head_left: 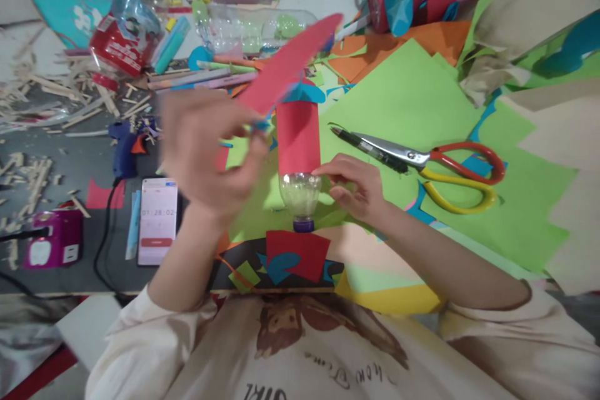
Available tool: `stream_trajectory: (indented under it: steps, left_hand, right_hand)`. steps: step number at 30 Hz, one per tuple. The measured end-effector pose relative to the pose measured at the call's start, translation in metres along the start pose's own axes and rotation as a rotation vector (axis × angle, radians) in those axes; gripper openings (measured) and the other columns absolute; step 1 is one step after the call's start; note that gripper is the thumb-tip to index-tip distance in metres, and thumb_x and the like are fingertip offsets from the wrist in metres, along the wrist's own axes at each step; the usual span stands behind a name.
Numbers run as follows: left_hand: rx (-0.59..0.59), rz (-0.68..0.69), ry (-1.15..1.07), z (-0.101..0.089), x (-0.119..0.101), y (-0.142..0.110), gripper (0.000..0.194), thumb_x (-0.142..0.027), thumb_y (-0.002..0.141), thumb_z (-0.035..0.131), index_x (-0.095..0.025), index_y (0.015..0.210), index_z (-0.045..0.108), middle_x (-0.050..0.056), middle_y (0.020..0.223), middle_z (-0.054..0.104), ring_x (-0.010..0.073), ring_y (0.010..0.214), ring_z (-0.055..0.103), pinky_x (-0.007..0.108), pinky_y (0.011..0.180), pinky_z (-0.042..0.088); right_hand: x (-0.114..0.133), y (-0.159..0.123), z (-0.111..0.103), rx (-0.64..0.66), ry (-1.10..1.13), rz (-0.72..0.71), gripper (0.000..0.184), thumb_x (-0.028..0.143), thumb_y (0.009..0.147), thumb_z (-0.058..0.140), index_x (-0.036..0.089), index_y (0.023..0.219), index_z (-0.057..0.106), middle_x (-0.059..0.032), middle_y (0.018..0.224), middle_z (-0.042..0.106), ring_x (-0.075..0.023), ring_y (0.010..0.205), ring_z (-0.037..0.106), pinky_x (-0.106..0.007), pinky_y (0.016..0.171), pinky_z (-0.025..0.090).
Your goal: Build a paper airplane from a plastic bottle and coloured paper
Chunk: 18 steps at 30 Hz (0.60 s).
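Note:
My left hand, blurred and raised over the table, pinches a long pointed piece of red paper. A small blue bit shows at its fingertips. Below lies a clear plastic bottle with a purple cap toward me, its middle wrapped in red paper. Blue paper pieces sit at the bottle's far end, partly hidden behind the pointed piece. My right hand rests at the bottle's right side, index fingertip touching near the wrap's edge, thumb apart, other fingers loosely curled.
Scissors and a black pen lie on green paper to the right. At left are a blue glue gun, a phone, a purple box and wood scraps. Another clear bottle lies behind.

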<state>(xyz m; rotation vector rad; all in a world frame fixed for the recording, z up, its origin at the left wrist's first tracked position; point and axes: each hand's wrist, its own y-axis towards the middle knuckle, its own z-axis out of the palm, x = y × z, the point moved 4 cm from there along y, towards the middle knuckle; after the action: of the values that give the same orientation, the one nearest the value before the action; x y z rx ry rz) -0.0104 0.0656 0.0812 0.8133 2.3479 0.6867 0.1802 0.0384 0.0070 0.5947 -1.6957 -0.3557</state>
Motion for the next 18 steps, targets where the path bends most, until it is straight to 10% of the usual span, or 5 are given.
stream_trajectory:
  steps: [3,11,18]
  left_hand:
    - [-0.016,0.29,-0.006,0.027,-0.018,-0.008,0.016,-0.015,0.093,0.052,-0.027,0.101,0.06,-0.001,0.088,0.066,0.0126,0.077,0.061,0.027,0.065,0.046]
    - [0.269,0.331,0.042,0.057,-0.039,-0.016,0.024,-0.016,0.097,0.042,-0.025,0.092,0.063,0.001,0.093,0.07,0.0114,0.079,0.064,0.024,0.067,0.047]
    - [0.213,0.021,-0.014,0.011,0.01,-0.016,0.008,-0.026,0.093,0.055,-0.025,0.09,0.062,0.002,0.102,0.073,0.018,0.095,0.069,0.033,0.08,0.056]
  right_hand:
    - [-0.012,-0.002,0.0,-0.02,0.214,0.203,0.05,0.07,0.086,0.052,0.023,0.086,0.066,0.0041,0.057,0.045,-0.0101,0.046,0.035,-0.026,0.043,0.028]
    - [-0.043,-0.022,0.002,-0.3,0.379,0.666,0.059,0.082,0.065,0.062,0.024,0.063,0.055,0.0023,0.056,0.051,-0.0126,0.047,0.048,-0.026,0.041,0.042]
    - [-0.042,-0.029,0.003,-0.276,0.411,0.895,0.046,0.063,0.071,0.072,0.022,0.055,0.057,0.003,0.053,0.053,-0.0109,0.049,0.048,-0.024,0.049,0.045]
